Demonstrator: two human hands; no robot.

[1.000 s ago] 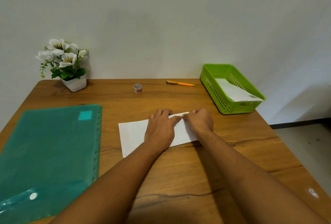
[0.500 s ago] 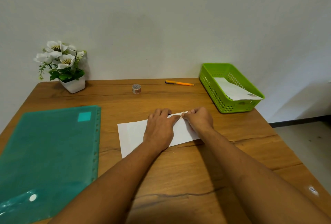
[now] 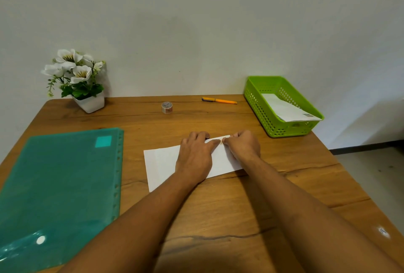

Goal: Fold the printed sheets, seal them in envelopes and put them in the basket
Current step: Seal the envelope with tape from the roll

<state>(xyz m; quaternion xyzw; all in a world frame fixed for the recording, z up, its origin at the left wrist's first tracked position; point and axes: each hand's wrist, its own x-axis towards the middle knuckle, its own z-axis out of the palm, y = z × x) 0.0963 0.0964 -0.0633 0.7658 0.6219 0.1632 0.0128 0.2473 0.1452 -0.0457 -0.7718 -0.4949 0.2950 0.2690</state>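
Pale wall point(image 3: 196, 32) and a wooden table point(image 3: 295, 163) frame the work as you bend over a white envelope point(image 3: 161, 163) lying flat at the middle of the table, slightly askew. Your left hand point(image 3: 194, 157) lies spread on it, palm down, fingers reaching to the far edge. Your right hand point(image 3: 242, 146) is curled at that same edge, pinching it, with its thumb meeting your left forefinger over a small tan scrap point(image 3: 222, 142), seemingly a piece of tape. The fingertips beyond the edge are hidden.

Judging by this, you are at the sealing step for this envelope. Whether a folded sheet is inside cannot be seen. A green basket point(image 3: 258, 106) stands well apart at the right rear corner and already holds at least one white envelope point(image 3: 288, 110), so part of the job looks done. This one has yet to be closed and carried over.

A small roll of tape point(image 3: 167, 107) stands upright beyond your hands, and an orange pen point(image 3: 219, 100) lies near the wall. A green punched pocket point(image 3: 59, 185) lies flat at your left; whether more printed sheets wait inside it cannot be made out. A pot of white flowers point(image 3: 76, 76) stands in the left rear corner.
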